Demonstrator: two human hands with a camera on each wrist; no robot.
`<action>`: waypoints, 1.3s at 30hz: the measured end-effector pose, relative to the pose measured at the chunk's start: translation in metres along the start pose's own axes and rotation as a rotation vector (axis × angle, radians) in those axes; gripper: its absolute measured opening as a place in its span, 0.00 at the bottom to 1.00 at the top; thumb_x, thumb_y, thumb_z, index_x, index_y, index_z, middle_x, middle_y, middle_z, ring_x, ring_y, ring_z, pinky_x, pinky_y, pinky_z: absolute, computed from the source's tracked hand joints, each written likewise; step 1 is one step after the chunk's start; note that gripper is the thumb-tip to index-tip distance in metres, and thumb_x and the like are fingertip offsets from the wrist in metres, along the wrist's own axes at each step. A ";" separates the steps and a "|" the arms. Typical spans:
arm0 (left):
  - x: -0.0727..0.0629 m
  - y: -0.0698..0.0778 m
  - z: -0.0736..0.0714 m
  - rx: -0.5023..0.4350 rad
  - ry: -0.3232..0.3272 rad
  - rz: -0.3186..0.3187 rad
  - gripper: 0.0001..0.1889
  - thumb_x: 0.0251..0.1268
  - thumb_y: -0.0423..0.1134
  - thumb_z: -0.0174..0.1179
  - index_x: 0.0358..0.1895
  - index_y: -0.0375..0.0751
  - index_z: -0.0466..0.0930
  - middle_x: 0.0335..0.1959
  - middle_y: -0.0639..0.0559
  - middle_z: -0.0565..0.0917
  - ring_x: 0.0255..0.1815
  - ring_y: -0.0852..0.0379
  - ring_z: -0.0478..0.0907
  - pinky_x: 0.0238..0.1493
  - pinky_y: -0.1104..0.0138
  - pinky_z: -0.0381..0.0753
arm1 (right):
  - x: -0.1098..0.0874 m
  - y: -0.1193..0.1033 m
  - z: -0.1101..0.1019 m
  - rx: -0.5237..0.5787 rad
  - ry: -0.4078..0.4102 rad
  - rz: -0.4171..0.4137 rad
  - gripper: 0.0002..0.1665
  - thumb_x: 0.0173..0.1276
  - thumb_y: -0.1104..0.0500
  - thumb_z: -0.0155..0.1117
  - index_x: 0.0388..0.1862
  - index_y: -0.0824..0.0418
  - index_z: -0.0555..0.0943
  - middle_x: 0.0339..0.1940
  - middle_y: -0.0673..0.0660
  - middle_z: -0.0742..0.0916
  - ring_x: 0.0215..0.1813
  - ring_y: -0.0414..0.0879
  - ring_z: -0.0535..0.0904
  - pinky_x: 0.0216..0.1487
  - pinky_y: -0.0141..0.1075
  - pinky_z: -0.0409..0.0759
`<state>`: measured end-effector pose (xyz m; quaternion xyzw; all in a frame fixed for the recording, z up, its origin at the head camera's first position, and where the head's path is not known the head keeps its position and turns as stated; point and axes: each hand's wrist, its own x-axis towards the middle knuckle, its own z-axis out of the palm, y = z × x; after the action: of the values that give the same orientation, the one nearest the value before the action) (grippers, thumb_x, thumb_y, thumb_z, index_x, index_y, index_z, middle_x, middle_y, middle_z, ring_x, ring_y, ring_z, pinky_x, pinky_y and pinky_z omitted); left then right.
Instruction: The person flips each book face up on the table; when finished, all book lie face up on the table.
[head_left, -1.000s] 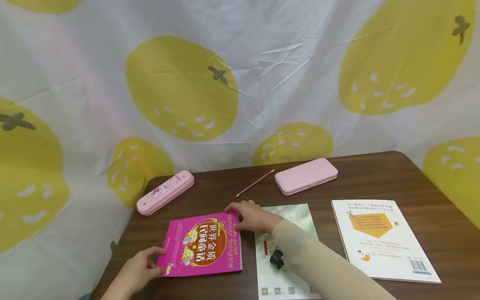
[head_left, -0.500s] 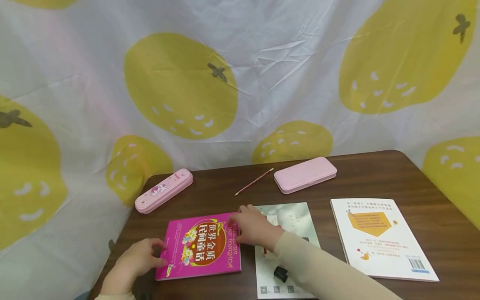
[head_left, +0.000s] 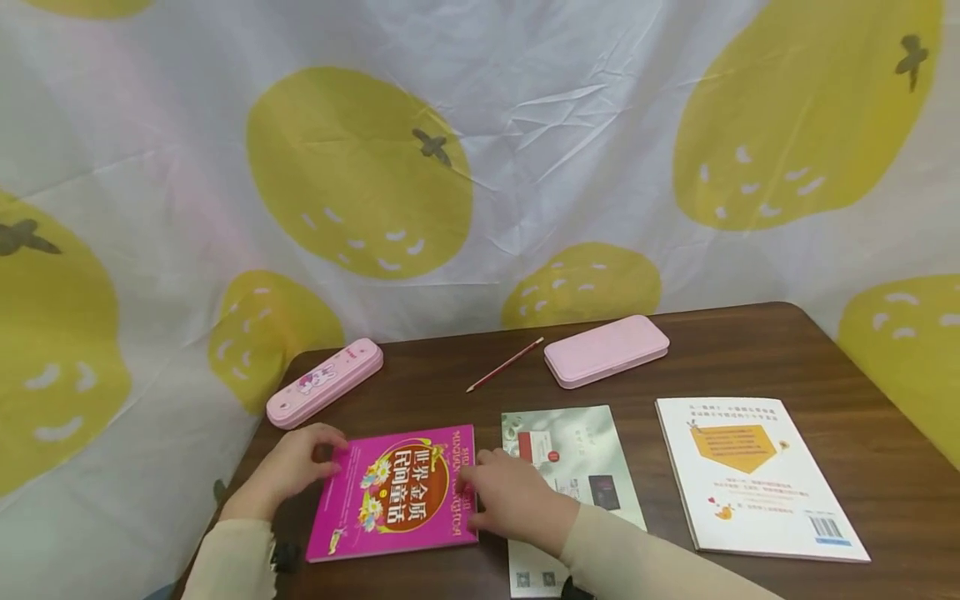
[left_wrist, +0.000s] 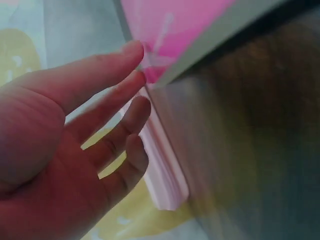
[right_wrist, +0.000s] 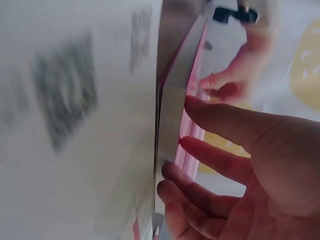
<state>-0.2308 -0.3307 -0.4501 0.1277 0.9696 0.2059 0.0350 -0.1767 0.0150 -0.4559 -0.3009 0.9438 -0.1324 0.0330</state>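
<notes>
Storybook w/ magenta cover point(head_left: 397, 500) lies flat on the dark wood table point(head_left: 420, 387), lower middle of the frame, left of centre, its big title sideways. L hand point(head_left: 288, 471) is at the book's upper-left corner, thumb & fingers apart, loosely bent; fingertips meet the edge, but can't tell if they grip it. R hand point(head_left: 517, 500) is at the right edge, thumb & index tips on the cover's rim, other fingers bent along the book's side, none wrapped round it.

Containers: rabbit-print pencil case point(head_left: 326, 383), pink, slants at the table's far-left edge, lid down. Plain pink pencil case point(head_left: 607, 350), also lid down, sits upper right of table centre. Contents of both hidden. Red pencil point(head_left: 504, 365) lies btwn the two, nearer the plain one, tip toward lower left.

Around: pale green booklet point(head_left: 592, 454) w/ QR codes lies just right of the storybook, a gap btwn; R hand & cream sleeve point(head_left: 645, 558) cross over it & hide part. White book point(head_left: 753, 492), back cover up w/ barcode, is further right, well apart from the storybook. Lemon-print curtain point(head_left: 562, 192) fills the upper frame behind the table.
</notes>
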 end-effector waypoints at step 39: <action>-0.030 0.019 0.003 0.041 -0.043 -0.235 0.17 0.48 0.28 0.76 0.42 0.46 0.89 0.39 0.49 0.87 0.42 0.50 0.81 0.49 0.49 0.80 | 0.015 0.010 -0.001 0.082 0.099 0.098 0.18 0.53 0.53 0.81 0.44 0.49 0.90 0.33 0.49 0.84 0.37 0.46 0.78 0.32 0.39 0.76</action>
<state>-0.1975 -0.3208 -0.4449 0.0185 0.9809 0.1776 0.0769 -0.1948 0.0139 -0.4569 -0.2460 0.9516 -0.1840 0.0048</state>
